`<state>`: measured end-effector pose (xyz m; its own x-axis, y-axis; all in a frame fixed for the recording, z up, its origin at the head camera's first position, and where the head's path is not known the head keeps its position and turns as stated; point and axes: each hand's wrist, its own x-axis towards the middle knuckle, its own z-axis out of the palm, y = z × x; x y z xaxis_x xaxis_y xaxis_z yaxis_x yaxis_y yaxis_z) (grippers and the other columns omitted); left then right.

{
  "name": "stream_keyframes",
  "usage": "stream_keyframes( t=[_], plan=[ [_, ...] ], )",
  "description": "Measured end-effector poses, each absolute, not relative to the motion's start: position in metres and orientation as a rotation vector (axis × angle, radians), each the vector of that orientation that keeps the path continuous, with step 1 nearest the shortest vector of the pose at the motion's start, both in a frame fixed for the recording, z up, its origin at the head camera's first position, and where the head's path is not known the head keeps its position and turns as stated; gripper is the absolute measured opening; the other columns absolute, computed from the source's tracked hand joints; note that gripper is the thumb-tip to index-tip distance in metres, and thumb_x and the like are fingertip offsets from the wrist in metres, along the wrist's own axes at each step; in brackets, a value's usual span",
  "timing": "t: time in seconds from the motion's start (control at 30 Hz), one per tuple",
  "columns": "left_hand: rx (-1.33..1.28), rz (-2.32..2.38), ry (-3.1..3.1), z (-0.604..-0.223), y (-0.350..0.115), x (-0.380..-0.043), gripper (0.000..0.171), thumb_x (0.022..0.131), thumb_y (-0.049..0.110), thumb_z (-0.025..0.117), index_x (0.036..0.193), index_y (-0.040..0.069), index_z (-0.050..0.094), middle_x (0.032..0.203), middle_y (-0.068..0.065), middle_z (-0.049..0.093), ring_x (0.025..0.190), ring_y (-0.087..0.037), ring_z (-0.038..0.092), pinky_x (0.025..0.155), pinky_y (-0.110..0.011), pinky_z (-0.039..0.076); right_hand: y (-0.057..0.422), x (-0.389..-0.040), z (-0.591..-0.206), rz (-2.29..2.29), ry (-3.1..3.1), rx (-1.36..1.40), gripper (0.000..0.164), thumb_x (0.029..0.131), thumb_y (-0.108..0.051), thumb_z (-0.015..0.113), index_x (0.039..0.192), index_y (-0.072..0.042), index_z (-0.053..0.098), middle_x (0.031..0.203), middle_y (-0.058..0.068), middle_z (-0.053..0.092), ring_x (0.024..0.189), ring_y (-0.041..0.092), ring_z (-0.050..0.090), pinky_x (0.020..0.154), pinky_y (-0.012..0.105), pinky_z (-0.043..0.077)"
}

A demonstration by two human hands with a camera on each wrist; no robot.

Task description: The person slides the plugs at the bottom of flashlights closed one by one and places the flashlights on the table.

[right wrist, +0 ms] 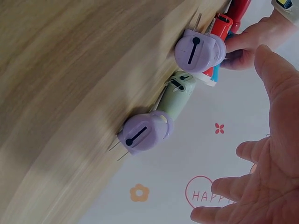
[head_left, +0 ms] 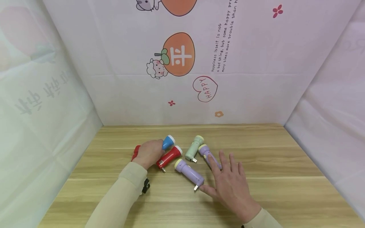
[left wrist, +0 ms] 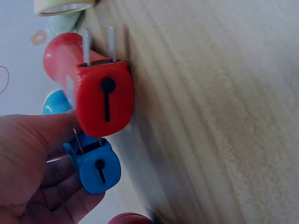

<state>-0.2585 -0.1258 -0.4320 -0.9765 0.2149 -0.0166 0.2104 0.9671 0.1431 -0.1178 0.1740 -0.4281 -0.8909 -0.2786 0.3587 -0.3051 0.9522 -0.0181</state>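
My left hand (head_left: pixel 149 153) grips a blue flashlight (head_left: pixel 168 142) with a white head; the left wrist view shows thumb and fingers around its body, near the plug prongs. Just right of that hand lies a red flashlight (head_left: pixel 170 156), prongs out. Another red item (head_left: pixel 135 151) is mostly hidden behind the hand. My right hand (head_left: pixel 231 186) is spread with straight fingers, holding nothing. Its index finger overlaps a purple flashlight (head_left: pixel 204 151) in the head view, but the right wrist view shows the hand apart from it. A second purple flashlight (head_left: pixel 189 173) lies by the right thumb.
A pale green flashlight (head_left: pixel 194 148) lies between the red and purple ones, its prongs toward me. All rest on a wood-grain table (head_left: pixel 273 164). A printed white cloth (head_left: pixel 128 95) stands behind the table, and cloth also hangs at both sides.
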Motion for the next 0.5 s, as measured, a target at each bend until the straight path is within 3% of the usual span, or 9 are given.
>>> stream_keyframes(
  t=[0.3,0.5],
  plan=[
    [0.337,0.345,3.117,-0.418,-0.129,-0.25,0.022,0.101,0.029,0.067,0.091,0.012,0.057,0.07,-0.002,0.054,0.061,-0.019,0.055,0.053,-0.032,0.044,0.173,-0.117,-0.427,0.113,-2.744,0.422,0.106,0.076,-0.08,0.073,0.158,-0.019,0.045,0.156,0.027,0.046,0.141,0.059,0.042,0.105,0.075,0.041],
    [0.311,0.431,3.122,-0.412,-0.129,-0.245,0.022,0.102,0.03,0.067,0.094,0.013,0.057,0.071,-0.002,0.054,0.062,-0.02,0.055,0.055,-0.032,0.044,0.173,-0.118,-0.427,0.113,-2.738,0.428,0.106,0.076,-0.08,0.072,0.158,-0.019,0.045,0.155,0.028,0.047,0.141,0.059,0.042,0.105,0.075,0.041]
  ],
)
